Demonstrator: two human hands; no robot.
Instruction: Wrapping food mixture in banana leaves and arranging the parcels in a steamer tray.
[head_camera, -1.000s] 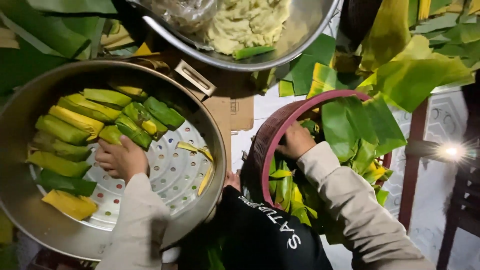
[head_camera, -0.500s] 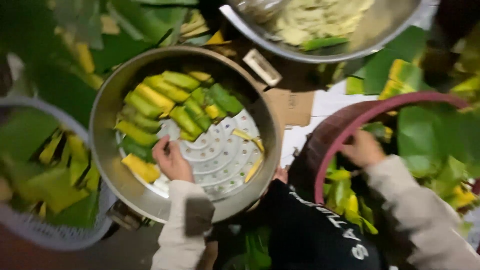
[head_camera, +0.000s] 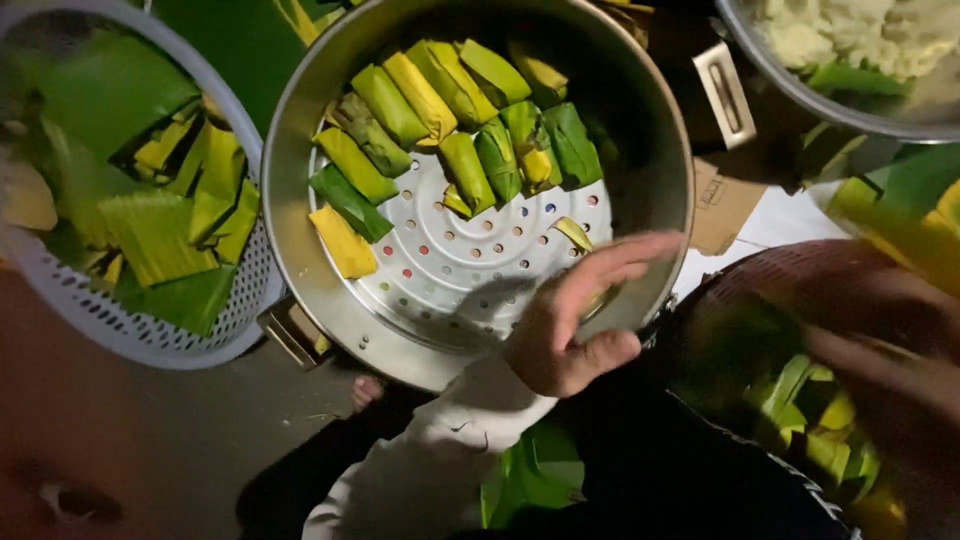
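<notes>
A big metal steamer pot holds a perforated tray. Several green and yellow leaf-wrapped parcels lie in rows on the tray's far side. My left hand hovers over the pot's near right rim, fingers spread, holding nothing. My right hand is a blur above the dark red basket at the right, which holds leaf-wrapped pieces. I cannot make out its fingers or whether it holds anything.
A white plastic basket with folded leaf pieces stands at the left. A metal bowl of pale dough sits at the top right. Cardboard lies between pot and bowl. A bare foot shows below the pot.
My left hand has lifted off the parcels and moved to the pot's near right rim. My right hand has come up above the red basket. The view has swung left.
</notes>
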